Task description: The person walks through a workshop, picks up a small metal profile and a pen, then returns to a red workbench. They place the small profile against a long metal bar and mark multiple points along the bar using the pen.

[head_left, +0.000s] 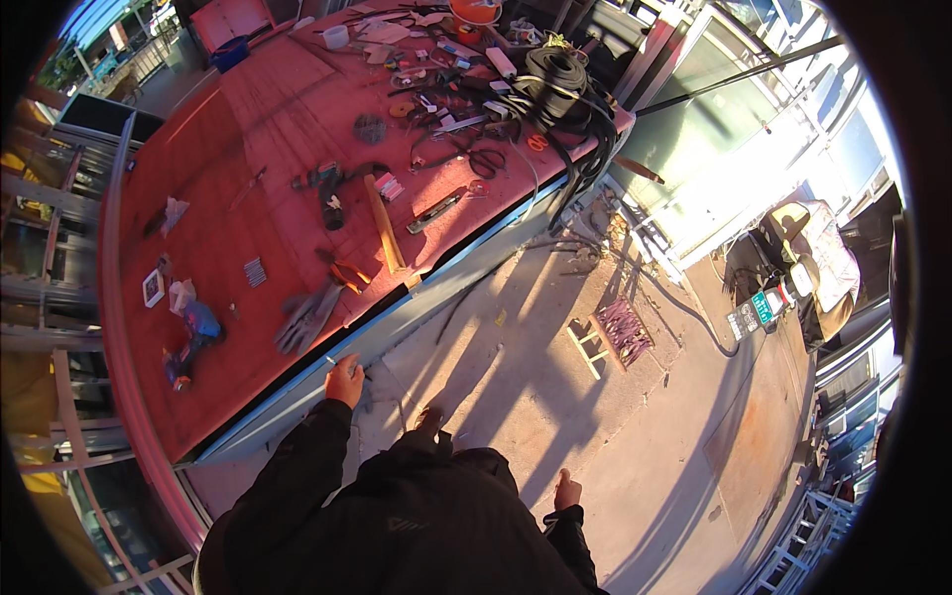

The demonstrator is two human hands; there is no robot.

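My left hand (344,382) is raised beside the near edge of a red-covered workbench (238,367). Its fingers are closed on a thin white stick (330,361) that looks like a cigarette. Just beyond, on the bench, lie grey work gloves (307,319) and orange-handled pliers (347,272). A blue cordless drill (201,319) rests farther left, and a dark power drill (327,193) lies past the pliers, beside a long wooden piece (385,226). My right hand (567,490) hangs low over the concrete floor, thumb apart from its partly hidden fingers, with nothing visible in it.
Black coiled strips (555,81), scissors (486,161) and scattered small tools crowd the bench's far end. A small stool with a patterned seat (622,335) is on the floor ahead. A hose (709,332) runs across the floor to the right, near a pale bag (828,248).
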